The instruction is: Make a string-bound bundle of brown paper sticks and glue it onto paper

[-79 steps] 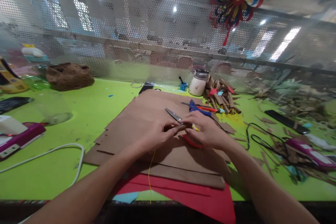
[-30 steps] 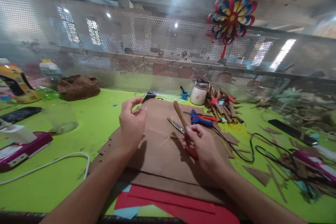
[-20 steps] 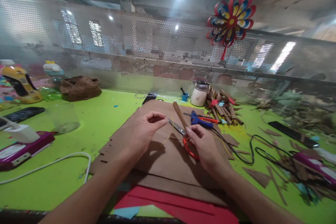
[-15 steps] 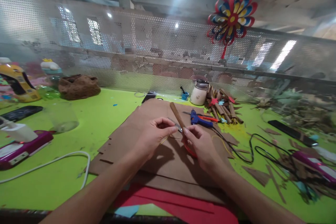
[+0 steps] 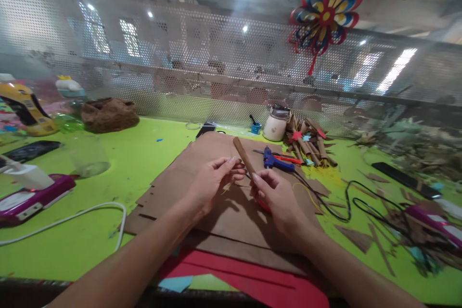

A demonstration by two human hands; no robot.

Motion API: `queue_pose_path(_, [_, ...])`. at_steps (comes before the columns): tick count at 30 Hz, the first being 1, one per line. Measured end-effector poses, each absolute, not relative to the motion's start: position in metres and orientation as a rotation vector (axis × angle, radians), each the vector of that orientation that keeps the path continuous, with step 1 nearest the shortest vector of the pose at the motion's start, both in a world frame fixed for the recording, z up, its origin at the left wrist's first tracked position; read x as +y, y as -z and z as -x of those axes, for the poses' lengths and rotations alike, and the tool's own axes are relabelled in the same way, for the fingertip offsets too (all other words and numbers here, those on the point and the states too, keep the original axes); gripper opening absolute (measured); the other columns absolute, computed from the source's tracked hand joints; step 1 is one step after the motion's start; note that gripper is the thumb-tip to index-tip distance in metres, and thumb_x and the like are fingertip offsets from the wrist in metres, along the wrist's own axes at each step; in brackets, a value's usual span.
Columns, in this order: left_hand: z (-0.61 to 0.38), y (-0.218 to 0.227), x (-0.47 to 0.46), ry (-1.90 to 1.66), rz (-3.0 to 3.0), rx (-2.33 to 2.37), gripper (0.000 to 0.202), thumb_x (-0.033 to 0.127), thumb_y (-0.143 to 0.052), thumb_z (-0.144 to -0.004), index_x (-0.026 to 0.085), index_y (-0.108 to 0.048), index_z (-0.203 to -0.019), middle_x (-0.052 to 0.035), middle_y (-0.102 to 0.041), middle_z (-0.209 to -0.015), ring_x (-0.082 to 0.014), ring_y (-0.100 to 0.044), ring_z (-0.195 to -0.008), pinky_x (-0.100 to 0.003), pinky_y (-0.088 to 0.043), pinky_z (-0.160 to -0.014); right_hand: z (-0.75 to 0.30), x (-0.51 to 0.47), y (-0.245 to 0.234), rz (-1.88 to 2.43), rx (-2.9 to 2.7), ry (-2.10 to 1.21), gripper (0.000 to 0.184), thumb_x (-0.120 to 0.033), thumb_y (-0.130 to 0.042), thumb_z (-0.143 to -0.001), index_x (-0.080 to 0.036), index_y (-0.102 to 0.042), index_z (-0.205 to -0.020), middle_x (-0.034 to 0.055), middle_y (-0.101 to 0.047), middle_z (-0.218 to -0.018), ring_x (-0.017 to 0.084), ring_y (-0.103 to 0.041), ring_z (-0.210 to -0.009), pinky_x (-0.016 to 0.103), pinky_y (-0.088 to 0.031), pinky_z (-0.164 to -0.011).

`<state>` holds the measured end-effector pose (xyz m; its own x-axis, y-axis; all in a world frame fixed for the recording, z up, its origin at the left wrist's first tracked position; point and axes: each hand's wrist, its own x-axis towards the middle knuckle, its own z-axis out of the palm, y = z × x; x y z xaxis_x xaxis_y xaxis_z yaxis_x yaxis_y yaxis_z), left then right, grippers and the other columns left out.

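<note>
My right hand point(image 5: 272, 197) grips a thin roll of brown paper point(image 5: 242, 154), which points up and away to the left. Tucked under the same hand is something red point(image 5: 265, 206), apparently the handle of scissors, mostly hidden by the fingers. My left hand point(image 5: 214, 180) is pinched closed close to the roll, and a fine yellow thread point(image 5: 226, 187) trails below its fingers. Both hands are above a stack of brown paper sheets point(image 5: 180, 173). Beyond the right hand lies a blue glue gun point(image 5: 276, 161) beside an orange-handled tool point(image 5: 290, 159).
Paper rolls with stars point(image 5: 310, 142) lie by a white jar point(image 5: 276, 124). A black cord point(image 5: 346, 211) crosses the right side among paper scraps point(image 5: 355, 238). On the left are a clear cup point(image 5: 88, 159), a power strip point(image 5: 46, 197) and a white cable point(image 5: 90, 209). Red paper point(image 5: 231, 274) lies in front.
The left fingers have shifted slightly up and lifted, and the metal blades that showed between the hands are now mostly out of sight. The right hand still holds the paper roll.
</note>
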<state>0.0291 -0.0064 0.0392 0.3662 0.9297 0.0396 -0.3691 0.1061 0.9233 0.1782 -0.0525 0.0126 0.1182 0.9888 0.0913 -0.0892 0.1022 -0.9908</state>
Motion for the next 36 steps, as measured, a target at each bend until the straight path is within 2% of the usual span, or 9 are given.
queue_pose_path(6, [-0.030,-0.035,-0.005,-1.036,-1.043,0.660,0.027,0.030,-0.070,-0.074,0.015,-0.066,-0.095,-0.0075,-0.067,-0.096,-0.0128,-0.061,-0.083,-0.023,-0.047,-0.075,-0.168,-0.057,-0.014,1.217,-1.147,-1.046,0.033,-0.048,-0.062,-0.074,-0.017,-0.051,-0.074,-0.0040,-0.052,-0.055,0.009,-0.046,-0.045,0.021,-0.033,-0.042])
queue_pose_path(11, [-0.034,-0.028,-0.010,-0.961,-1.039,0.645,0.027,0.030,-0.071,-0.073,0.014,-0.064,-0.094,-0.0068,-0.068,-0.088,-0.0132,-0.062,-0.078,-0.024,-0.048,-0.073,-0.162,-0.057,-0.009,1.264,-1.205,-1.016,0.030,-0.046,-0.059,-0.075,-0.019,-0.048,-0.071,-0.0056,-0.049,-0.050,0.008,-0.043,-0.040,0.020,-0.032,-0.039])
queue_pose_path(15, [-0.037,-0.024,-0.014,-0.883,-1.033,0.628,0.025,0.029,-0.069,-0.074,0.013,-0.062,-0.091,-0.0078,-0.067,-0.087,-0.0161,-0.063,-0.073,-0.030,-0.050,-0.071,-0.160,-0.058,-0.009,1.262,-1.255,-0.937,0.025,-0.040,-0.060,-0.073,-0.018,-0.049,-0.066,-0.0050,-0.049,-0.050,0.008,-0.041,-0.040,0.020,-0.031,-0.037])
queue_pose_path(19, [-0.036,-0.026,-0.015,-0.820,-0.976,0.628,0.018,0.021,-0.065,-0.075,0.012,-0.061,-0.090,-0.0085,-0.067,-0.084,-0.0158,-0.063,-0.068,-0.032,-0.052,-0.067,-0.157,-0.060,-0.011,1.246,-1.201,-1.091,0.026,-0.042,-0.058,-0.073,-0.019,-0.048,-0.069,-0.0059,-0.050,-0.048,0.008,-0.043,-0.036,0.021,-0.033,-0.036])
queue_pose_path(24, [-0.033,-0.033,-0.013,-0.829,-0.959,0.645,0.015,0.015,-0.061,-0.075,0.012,-0.061,-0.089,-0.0099,-0.068,-0.086,-0.0150,-0.064,-0.066,-0.029,-0.053,-0.064,-0.158,-0.060,-0.010,1.252,-1.182,-1.178,0.018,-0.033,-0.058,-0.073,-0.017,-0.052,-0.077,-0.0050,-0.052,-0.049,0.009,-0.047,-0.040,0.020,-0.035,-0.039])
queue_pose_path(32, [-0.031,-0.027,-0.007,-0.882,-0.930,0.730,0.015,0.019,-0.064,-0.073,0.014,-0.056,-0.085,-0.0082,-0.067,-0.082,-0.0163,-0.064,-0.064,-0.028,-0.051,-0.056,-0.156,-0.063,-0.008,1.151,-1.224,-1.320,0.018,-0.023,-0.054,-0.071,-0.017,-0.054,-0.087,-0.0041,-0.057,-0.058,0.010,-0.052,-0.048,0.022,-0.043,-0.047])
queue_pose_path(36, [-0.028,-0.028,-0.003,-0.926,-0.979,0.819,0.015,0.021,-0.064,-0.072,0.015,-0.055,-0.082,-0.0037,-0.067,-0.075,-0.0122,-0.060,-0.057,-0.024,-0.048,-0.054,-0.165,-0.071,-0.015,1.192,-1.471,-1.376,0.011,-0.018,-0.052,-0.070,-0.018,-0.059,-0.079,-0.0053,-0.054,-0.054,0.009,-0.049,-0.044,0.021,-0.038,-0.045])
